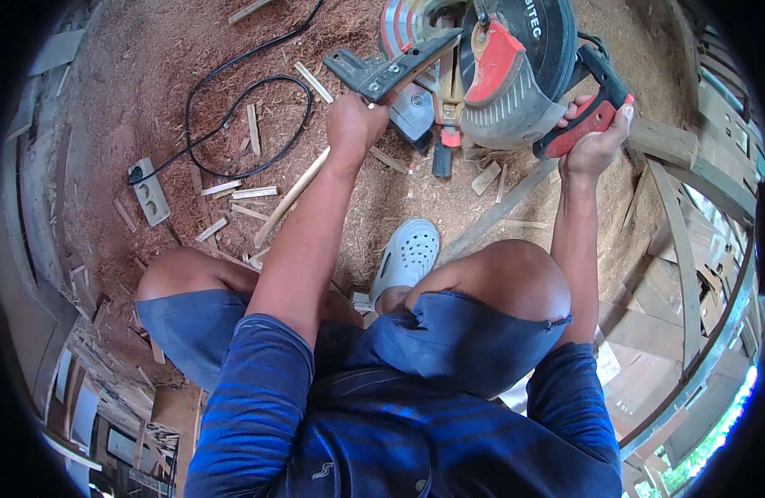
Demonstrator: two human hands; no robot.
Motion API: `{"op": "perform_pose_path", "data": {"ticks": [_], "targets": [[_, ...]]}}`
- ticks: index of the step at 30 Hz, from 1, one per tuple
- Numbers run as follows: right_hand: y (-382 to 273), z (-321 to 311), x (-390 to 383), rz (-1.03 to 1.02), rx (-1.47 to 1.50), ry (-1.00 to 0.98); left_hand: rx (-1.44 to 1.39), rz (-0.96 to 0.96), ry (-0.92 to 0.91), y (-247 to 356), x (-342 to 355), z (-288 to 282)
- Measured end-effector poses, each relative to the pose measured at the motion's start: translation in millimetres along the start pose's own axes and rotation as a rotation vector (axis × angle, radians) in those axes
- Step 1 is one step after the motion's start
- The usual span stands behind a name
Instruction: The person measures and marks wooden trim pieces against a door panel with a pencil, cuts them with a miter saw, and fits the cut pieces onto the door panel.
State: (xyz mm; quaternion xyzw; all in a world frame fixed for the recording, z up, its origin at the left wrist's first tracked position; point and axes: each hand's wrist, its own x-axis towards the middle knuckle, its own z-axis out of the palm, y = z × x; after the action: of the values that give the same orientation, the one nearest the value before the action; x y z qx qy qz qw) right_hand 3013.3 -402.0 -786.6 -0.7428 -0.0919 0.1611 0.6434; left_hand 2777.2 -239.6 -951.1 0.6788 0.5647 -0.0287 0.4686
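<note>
My right hand [594,137] is wrapped round the red and black handle [586,124] of a miter saw [503,91]. The saw's round dark blade cover and grey lower guard sit just left of that handle. Closed fingers of my left hand [356,129] press at the saw's black fence [399,70]. A thin wooden strip [295,195] runs up to this hand from the lower left, and a brown wooden edge shows along the fence beyond it. My palm and fingers hide the part between. The blade's edge is covered by the guard.
Sawdust and several wood offcuts [254,192] cover the ground. A black cable [309,112] loops at the left, by a white power strip [152,199]. My foot in a white clog [411,249] stands below the saw. Wooden beams [660,141] and boards lie at the right.
</note>
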Motion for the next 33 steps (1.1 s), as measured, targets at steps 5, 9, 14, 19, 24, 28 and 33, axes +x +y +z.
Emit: {"op": "perform_pose_path", "data": {"ticks": [5,9,14,19,24,28,33], "targets": [[4,1,-4,-0.026,-0.008,0.002,0.013,-0.003,0.016,-2,1,0],[5,1,-6,-0.052,-0.047,0.002,0.040,-0.010,0.015,-1,2,1],[7,0,-8,-0.033,-0.045,0.000,0.022,-0.030,0.002,-1,3,0],[11,-3,-7,-0.035,-0.021,-0.011,0.043,-0.033,-0.016,6,-2,-5],[14,1,-10,-0.040,0.001,0.007,0.020,-0.047,-0.014,2,1,-3],[16,-6,-8,-0.039,-0.010,-0.009,0.002,-0.042,-0.005,3,1,1],[25,-8,-8,-0.012,0.007,-0.003,0.000,-0.052,-0.014,-1,2,-1]]}}
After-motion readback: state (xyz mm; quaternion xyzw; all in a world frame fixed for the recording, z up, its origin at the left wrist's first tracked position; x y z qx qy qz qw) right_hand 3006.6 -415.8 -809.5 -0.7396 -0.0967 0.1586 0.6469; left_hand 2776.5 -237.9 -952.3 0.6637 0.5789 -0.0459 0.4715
